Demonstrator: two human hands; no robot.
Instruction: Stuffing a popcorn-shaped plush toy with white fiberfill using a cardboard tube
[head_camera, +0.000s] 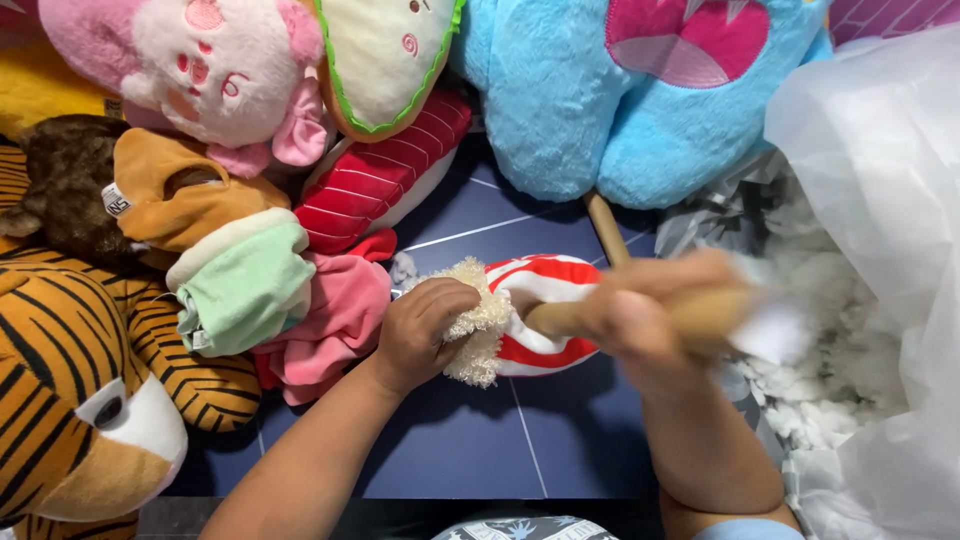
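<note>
A toy-stuffing workshop: heaped plush toys (180, 200) ring a blue floor (480, 440) beside a bag of white stuffing (860, 330).

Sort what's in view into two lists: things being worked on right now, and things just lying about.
In hand:
left hand gripping the red-and-white striped toy by its curly cream trim
right hand holding a wooden stick
white stuffing in the plastic bag

Lying about:
tiger toy
blue plush
pink plush
second wooden stick
</note>
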